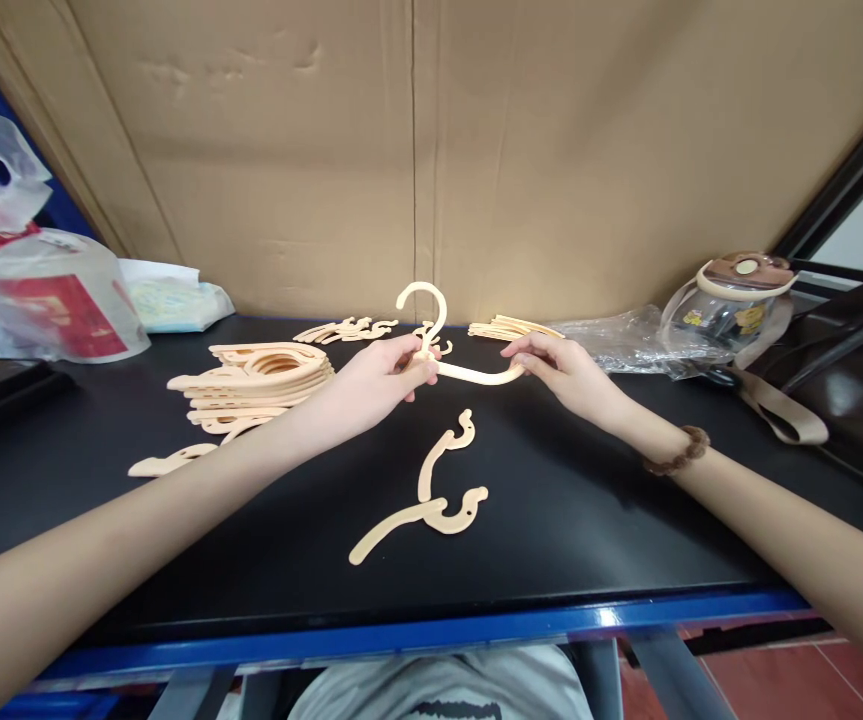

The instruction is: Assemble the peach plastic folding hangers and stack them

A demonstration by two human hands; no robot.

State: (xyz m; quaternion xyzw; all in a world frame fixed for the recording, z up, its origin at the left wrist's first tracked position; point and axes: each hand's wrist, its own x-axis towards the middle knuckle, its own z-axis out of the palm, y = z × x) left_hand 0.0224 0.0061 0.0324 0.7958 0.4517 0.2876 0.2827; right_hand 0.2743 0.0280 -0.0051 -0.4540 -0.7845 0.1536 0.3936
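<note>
A thin beige wooden hanger piece (468, 374) with an upright hook (426, 303) is held above the black tabletop (566, 500). My left hand (375, 380) pinches it just under the hook. My right hand (560, 368) grips the end of its curved arm. Below them, two loose beige hanger parts (431, 495) lie flat on the table, one crossing the other. A stack of assembled hangers (258, 385) sits left of my left hand, with a single curved part (168, 460) in front of it.
More beige parts (345, 329) and a small pile (512, 326) lie at the back by the cardboard wall (416, 150). Plastic bags (41, 290) stand at the left. A crumpled clear bag (618, 340), a lidded jar (735, 305) and a dark bag (851, 370) are at the right. The table has a blue front edge (431, 628).
</note>
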